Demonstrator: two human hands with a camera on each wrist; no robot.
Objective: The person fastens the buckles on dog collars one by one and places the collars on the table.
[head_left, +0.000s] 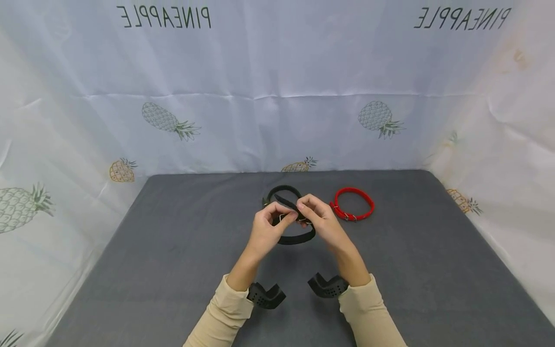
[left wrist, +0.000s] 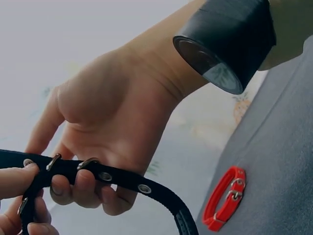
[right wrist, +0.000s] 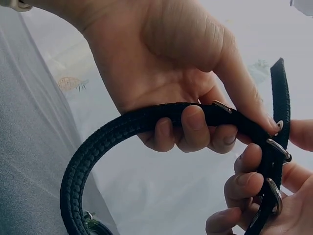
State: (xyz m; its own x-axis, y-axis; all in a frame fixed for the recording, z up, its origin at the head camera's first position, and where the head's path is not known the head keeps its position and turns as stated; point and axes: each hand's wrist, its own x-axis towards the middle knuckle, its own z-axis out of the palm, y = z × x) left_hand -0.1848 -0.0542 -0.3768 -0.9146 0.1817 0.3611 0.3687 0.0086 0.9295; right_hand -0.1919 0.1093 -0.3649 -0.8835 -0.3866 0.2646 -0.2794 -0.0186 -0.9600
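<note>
Both hands grip a black collar (head_left: 297, 239) with metal eyelets and buckle hardware, its loop hanging below the fingers. My left hand (head_left: 265, 232) pinches it, the thumb pressing by an eyelet (right wrist: 279, 127) near the buckle (right wrist: 279, 150). My right hand (head_left: 325, 222) holds the strap alongside, fingers curled under it in the left wrist view. A pointed strap end (right wrist: 280, 88) sticks out past the buckle. A metal ring (right wrist: 275, 196) sits on the strap near the right fingers. Behind the hands, a second black collar (head_left: 284, 187) lies looped on the table.
A red collar (head_left: 372, 207), buckled in a loop, lies on the grey-covered table (head_left: 173, 270) to the right of my hands. A pineapple-print curtain (head_left: 260, 130) encloses the back and sides. Black wrist cameras (head_left: 269, 296) jut inward from both wrists.
</note>
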